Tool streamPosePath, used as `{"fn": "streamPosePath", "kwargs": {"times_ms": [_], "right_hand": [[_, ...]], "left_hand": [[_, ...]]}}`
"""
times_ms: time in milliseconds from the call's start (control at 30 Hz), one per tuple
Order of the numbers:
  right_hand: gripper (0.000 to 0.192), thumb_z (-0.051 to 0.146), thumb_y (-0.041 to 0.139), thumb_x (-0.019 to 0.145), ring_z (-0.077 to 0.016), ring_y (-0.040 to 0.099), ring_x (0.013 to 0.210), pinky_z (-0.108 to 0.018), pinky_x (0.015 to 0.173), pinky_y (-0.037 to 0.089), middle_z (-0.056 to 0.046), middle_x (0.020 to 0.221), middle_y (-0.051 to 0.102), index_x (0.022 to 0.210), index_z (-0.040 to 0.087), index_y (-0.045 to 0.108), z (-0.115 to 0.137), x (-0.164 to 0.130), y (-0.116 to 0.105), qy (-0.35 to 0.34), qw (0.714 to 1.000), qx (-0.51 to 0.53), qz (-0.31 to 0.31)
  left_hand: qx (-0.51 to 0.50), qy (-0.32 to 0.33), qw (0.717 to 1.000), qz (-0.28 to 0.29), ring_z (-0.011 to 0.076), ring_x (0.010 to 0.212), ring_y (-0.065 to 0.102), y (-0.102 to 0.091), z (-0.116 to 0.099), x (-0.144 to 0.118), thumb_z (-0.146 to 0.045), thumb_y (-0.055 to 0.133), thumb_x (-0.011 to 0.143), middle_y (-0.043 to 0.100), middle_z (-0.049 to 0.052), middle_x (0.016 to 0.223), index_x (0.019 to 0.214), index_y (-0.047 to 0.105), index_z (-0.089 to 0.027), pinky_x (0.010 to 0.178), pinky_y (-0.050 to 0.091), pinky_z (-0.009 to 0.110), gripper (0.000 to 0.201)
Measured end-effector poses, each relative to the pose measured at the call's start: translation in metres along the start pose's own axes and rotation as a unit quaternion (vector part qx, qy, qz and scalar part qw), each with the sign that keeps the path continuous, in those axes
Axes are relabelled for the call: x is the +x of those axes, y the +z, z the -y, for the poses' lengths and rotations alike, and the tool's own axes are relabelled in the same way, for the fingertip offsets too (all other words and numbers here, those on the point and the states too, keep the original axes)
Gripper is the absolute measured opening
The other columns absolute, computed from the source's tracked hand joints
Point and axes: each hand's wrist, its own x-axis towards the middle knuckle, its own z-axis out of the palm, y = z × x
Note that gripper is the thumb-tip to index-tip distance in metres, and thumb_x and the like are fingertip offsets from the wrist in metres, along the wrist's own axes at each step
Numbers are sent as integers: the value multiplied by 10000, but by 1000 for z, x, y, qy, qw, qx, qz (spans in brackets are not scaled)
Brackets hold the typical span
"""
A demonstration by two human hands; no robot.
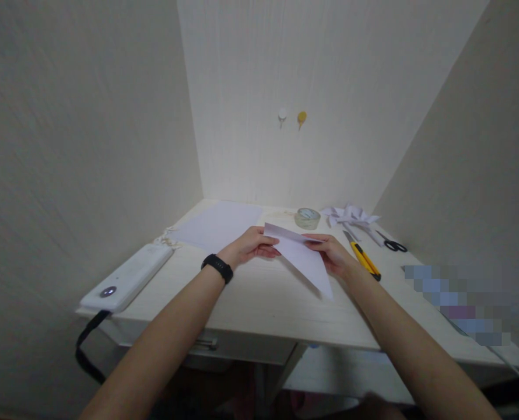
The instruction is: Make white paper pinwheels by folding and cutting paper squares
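Observation:
A white sheet of paper [301, 254], folded along one edge into a roughly triangular shape, is held up above the desk. My left hand [256, 244] pinches its left side between thumb and fingers; a black watch band is on that wrist. On the upper right edge my right hand [330, 251] grips the same paper, thumb on top and the other fingers partly hidden. The paper's lower corner points down toward the desk's front. Just right of my right hand lies a yellow utility knife [363, 256] with its blade out.
Flat white paper [219, 223] lies at the back left of the desk [259, 303]. A tape roll [307, 219], a folded paper pinwheel shape [351, 216] and black scissors [394, 245] are at the back right. A white power bank-like device [130, 279] sits left; a blurred-out object [456, 303] lies right.

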Motion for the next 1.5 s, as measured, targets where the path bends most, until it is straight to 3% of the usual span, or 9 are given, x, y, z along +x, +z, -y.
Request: {"fn": "streamPosePath", "kwargs": {"times_ms": [267, 767, 1033, 1233, 1500], "right_hand": [[339, 152, 839, 556, -181, 692, 691, -274, 676, 553, -75, 866, 770, 882, 150, 744, -5, 2, -2, -26, 1000, 7, 10], [273, 177, 848, 521, -160, 646, 604, -253, 570, 505, -77, 770, 755, 764, 134, 730, 0, 0, -2, -24, 999, -26, -21], [310, 154, 826, 532, -178, 678, 677, -272, 642, 531, -78, 864, 771, 835, 158, 760, 2, 2, -7, -21, 999, -30, 3], [339, 130, 807, 537, -194, 690, 727, -296, 703, 534, -76, 891, 774, 873, 170, 783, 1, 5, -13, -13, 999, -25, 18], [235, 96, 766, 536, -197, 677, 677, -299, 637, 525, -84, 793, 766, 756, 177, 790, 5, 2, -7, 4, 998, -47, -29]], "left_hand": [[-2, 11, 1000, -27, 162, 613, 698, 0, 2, 3, -113, 796, 692, 739, 160, 888, 927, 702, -51, 618, 593, 275, 260], [15, -1, 999, -43, 180, 616, 711, 3, -3, -2, -137, 740, 761, 751, 148, 843, 925, 698, -67, 562, 587, 261, 183], [4, -21, 1000, 4, 214, 645, 726, 2, -6, -4, -106, 746, 732, 748, 167, 836, 950, 696, -53, 539, 582, 262, 230], [-8, -5, 1000, 10, 177, 627, 711, 1, -2, -2, -75, 742, 721, 747, 149, 844, 917, 709, -56, 596, 599, 262, 199], [-2, -15, 1000, 1, 164, 642, 717, 3, -5, -2, 37, 606, 753, 744, 124, 827, 1020, 722, -97, 621, 599, 248, 320]]}}
